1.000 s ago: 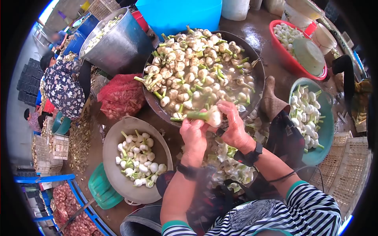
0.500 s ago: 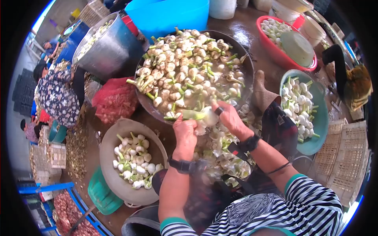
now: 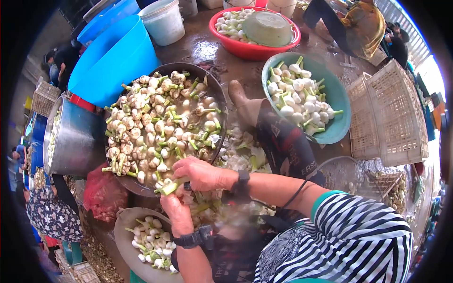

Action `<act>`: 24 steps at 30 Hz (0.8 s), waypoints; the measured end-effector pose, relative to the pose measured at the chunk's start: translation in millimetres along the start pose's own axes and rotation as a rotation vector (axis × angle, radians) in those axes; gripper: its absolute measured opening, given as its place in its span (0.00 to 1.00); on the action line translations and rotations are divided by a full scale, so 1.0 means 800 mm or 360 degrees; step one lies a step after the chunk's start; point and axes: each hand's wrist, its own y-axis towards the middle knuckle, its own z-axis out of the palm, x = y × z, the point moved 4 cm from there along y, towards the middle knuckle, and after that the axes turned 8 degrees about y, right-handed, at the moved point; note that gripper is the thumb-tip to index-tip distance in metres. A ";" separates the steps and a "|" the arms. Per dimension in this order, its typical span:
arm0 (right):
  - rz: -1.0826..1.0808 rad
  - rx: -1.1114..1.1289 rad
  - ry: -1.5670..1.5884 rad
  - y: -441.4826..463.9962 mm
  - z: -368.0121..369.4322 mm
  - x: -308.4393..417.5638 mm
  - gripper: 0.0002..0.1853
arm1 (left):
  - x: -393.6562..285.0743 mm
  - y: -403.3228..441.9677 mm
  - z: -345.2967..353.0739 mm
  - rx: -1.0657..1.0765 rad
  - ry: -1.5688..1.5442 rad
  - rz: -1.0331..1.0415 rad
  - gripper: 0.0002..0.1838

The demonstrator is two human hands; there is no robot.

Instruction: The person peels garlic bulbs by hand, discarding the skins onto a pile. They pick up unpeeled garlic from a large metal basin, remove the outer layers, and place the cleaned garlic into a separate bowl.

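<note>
In front of me, at the near rim of a wide dark pan [image 3: 221, 89], a fresh garlic bulb with a thick green stem [image 3: 169, 188] is between my hands. My left hand [image 3: 177, 210] is closed around it from below. My right hand [image 3: 200, 174] reaches over from the right, fingers closed at the same garlic; something small and dark shows by its fingers, too hidden to name. The pan holds muddy water and many garlic bulbs [image 3: 137, 127], soil-stained on the left. Peeled leaves [image 3: 245, 160] are heaped beneath my right forearm.
A grey basin [image 3: 123, 221] of white garlic is at lower left, a green basin [image 3: 343, 104] of garlic at right. Beyond stand a red basin [image 3: 231, 46], a blue tub [image 3: 113, 61] and a metal pot [image 3: 75, 137]. Wicker baskets [image 3: 396, 113] stand right; a person in floral clothing [image 3: 52, 212] is left.
My view has turned to the right, so the pan and basins sit further left. My hands have come closer together, with my right hand now above my left at the garlic.
</note>
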 end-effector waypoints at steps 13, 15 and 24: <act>0.0629 -0.0721 0.2644 -0.026 -0.034 -0.051 0.18 | -0.026 -0.003 -0.030 -0.0035 0.0909 0.0747 0.10; 0.0423 -0.0683 0.2489 -0.034 -0.054 -0.077 0.20 | -0.010 0.006 -0.043 0.0080 0.0367 0.0155 0.11; 0.0335 -0.0108 0.1437 -0.046 -0.048 -0.036 0.28 | -0.022 -0.045 0.066 0.0559 0.0702 0.0002 0.18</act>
